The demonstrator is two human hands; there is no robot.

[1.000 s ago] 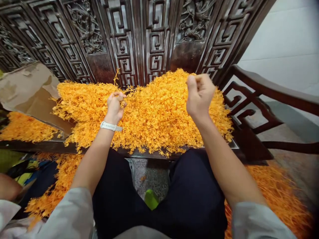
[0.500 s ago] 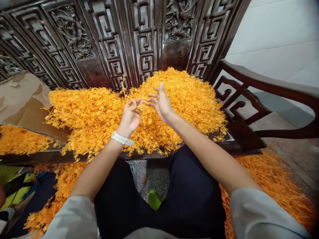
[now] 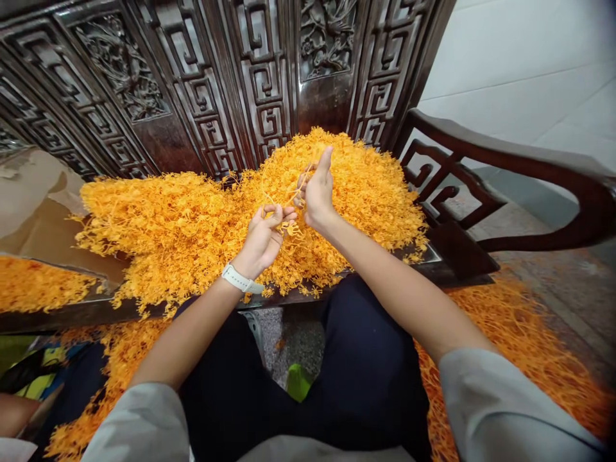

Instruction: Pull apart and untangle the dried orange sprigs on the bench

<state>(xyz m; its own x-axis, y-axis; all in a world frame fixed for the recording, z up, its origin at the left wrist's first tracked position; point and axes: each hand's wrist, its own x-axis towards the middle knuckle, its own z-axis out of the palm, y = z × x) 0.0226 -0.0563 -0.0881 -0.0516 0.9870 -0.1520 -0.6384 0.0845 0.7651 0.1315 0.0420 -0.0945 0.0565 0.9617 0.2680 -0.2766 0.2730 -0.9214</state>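
My left hand, with a pale watch strap at the wrist, pinches a thin orange strand between thumb and fingertips. A frilly, tufted end of it hangs below the fingers, and its thin stem rises toward the other hand. Just right of it, my right hand has its thumb stretched up and its fingers loosely bent. Those fingers are beside the strand's stem; whether they touch it I cannot tell. Both hands are over a large heap of similar orange tufted strands on a dark wooden bench.
The bench has a carved back and a curved armrest at right. A torn cardboard piece leans at left. More orange strands lie on the floor. Part of another person's arm shows at lower left.
My left hand has shifted slightly right and down with the strand. The right hand's fingers have bent from a spread pose and are nearer the strand. The view has turned slightly.
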